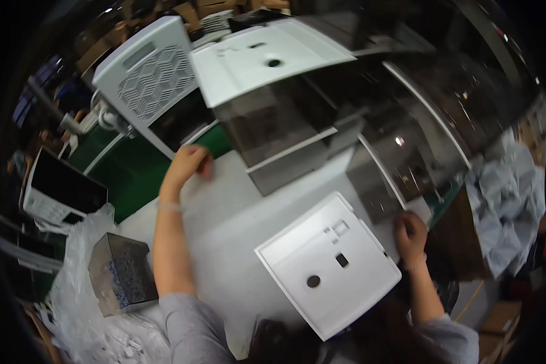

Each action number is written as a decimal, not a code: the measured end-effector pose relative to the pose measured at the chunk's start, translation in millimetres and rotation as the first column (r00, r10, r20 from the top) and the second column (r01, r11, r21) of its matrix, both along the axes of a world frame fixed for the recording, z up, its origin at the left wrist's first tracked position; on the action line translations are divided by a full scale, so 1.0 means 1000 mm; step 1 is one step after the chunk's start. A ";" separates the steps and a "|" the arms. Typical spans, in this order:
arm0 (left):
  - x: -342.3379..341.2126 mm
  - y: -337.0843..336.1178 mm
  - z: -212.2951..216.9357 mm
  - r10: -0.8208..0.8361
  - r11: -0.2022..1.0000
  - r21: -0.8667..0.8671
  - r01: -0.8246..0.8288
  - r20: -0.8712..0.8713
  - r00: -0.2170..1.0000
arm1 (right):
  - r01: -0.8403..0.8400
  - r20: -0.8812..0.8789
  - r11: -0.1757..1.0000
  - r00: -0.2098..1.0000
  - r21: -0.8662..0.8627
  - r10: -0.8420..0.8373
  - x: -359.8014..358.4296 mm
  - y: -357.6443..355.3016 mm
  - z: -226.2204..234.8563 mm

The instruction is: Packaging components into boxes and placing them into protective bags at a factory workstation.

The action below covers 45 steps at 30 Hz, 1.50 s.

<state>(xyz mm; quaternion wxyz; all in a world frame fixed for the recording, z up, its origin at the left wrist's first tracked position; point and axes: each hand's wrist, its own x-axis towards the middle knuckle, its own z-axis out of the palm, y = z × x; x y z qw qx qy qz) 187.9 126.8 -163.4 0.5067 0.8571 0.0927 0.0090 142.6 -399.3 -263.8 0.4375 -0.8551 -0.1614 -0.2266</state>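
My left hand (191,164) is over the pale worktop, beside the green mat, with its fingers curled. Whatever it may hold is too blurred to make out. At the right, my right hand (411,233) is curled between the white panel and a smoky see-through cover (373,182); I cannot tell what is in its fingers. The square white panel (327,297) lies tilted in front of me, with a round hole, a small rectangular hole and a raised rim. Behind it stands a smoky box (279,118) topped by a white lid (242,67).
A white patterned panel (155,79) stands upright at the far left, over a green mat (133,179). Nearer are a smoky bin (121,273) holding small parts and clear plastic wrap (73,291). Grey wrapping (506,206) and a cardboard box (497,321) are at the right.
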 end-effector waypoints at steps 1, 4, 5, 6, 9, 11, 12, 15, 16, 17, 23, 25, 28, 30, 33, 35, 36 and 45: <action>-0.017 -0.006 0.012 -0.136 0.987 -0.092 0.128 -0.085 0.987 | 0.014 0.026 1.000 1.000 -0.020 -0.014 0.002 0.004 0.001; -0.068 -0.012 0.026 -0.476 0.806 -0.372 0.461 0.057 0.878 | -0.013 0.010 0.999 1.000 0.046 0.013 0.011 0.026 0.007; -0.083 -0.042 0.035 -0.519 0.683 -0.468 0.561 0.230 0.823 | -0.029 0.001 0.997 1.000 0.071 0.029 0.014 0.031 0.009; -0.094 -0.072 0.039 -0.479 0.693 -0.454 0.560 0.291 0.828 | -0.011 0.001 0.997 1.000 0.081 0.011 0.017 0.038 0.006; -0.132 -0.105 0.038 -0.346 0.858 -0.289 0.425 0.288 0.893 | -0.070 0.003 0.957 0.997 0.282 0.072 0.023 0.053 0.016; -0.139 -0.077 0.020 -0.136 0.990 -0.004 0.141 0.212 0.968 | -0.060 0.157 0.929 0.988 0.364 0.002 0.020 0.048 0.042; -0.148 -0.074 0.011 -0.101 0.995 0.032 0.097 0.229 0.968 | -0.034 0.197 0.916 0.979 0.399 -0.049 0.010 0.037 0.047; -0.178 -0.043 0.009 0.083 0.996 -0.005 -0.087 0.373 0.924 | 0.347 0.403 0.891 0.801 0.291 -0.444 0.017 -0.038 0.060; -0.191 -0.026 0.013 0.046 0.999 -0.039 -0.033 0.403 0.914 | 0.479 0.391 0.847 0.752 0.228 -0.531 0.018 -0.075 0.056; -0.201 -0.040 0.033 0.104 0.957 0.184 -0.226 0.511 0.854 | 0.642 0.390 0.735 0.634 0.217 -0.668 0.021 -0.115 0.048; -0.189 -0.002 0.032 0.478 0.796 -0.076 -0.601 0.688 0.546 | 0.991 -0.052 -0.131 -0.132 -0.017 -0.990 0.010 -0.318 -0.022; -0.183 0.049 0.017 0.373 0.662 0.100 -0.743 0.816 0.441 | 0.997 -0.169 0.009 -0.004 -0.076 -0.986 0.012 -0.329 -0.024; -0.169 0.103 0.013 0.400 0.632 0.117 -0.766 0.798 0.451 | 0.980 -0.169 0.197 0.190 -0.026 -0.967 0.016 -0.333 -0.038; -0.158 0.138 -0.002 0.365 0.630 0.139 -0.764 0.815 0.449 | 0.960 -0.156 0.279 0.276 0.001 -0.948 0.016 -0.331 -0.041; -0.147 0.146 -0.011 0.416 0.641 0.119 -0.758 0.776 0.474 | 0.954 -0.123 0.301 0.296 -0.016 -0.947 0.015 -0.324 -0.044; -0.138 0.125 -0.006 0.499 0.656 0.066 -0.752 0.710 0.497 | 0.948 -0.114 0.318 0.316 -0.004 -0.942 0.012 -0.323 -0.043; -0.137 0.105 0.001 0.490 0.657 0.094 -0.748 0.701 0.518 | 0.948 -0.109 0.319 0.316 -0.002 -0.942 0.011 -0.327 -0.044; -0.156 0.106 0.000 0.413 0.662 0.162 -0.732 0.735 0.537 | 0.959 -0.124 0.279 0.271 -0.049 -0.955 0.014 -0.349 -0.012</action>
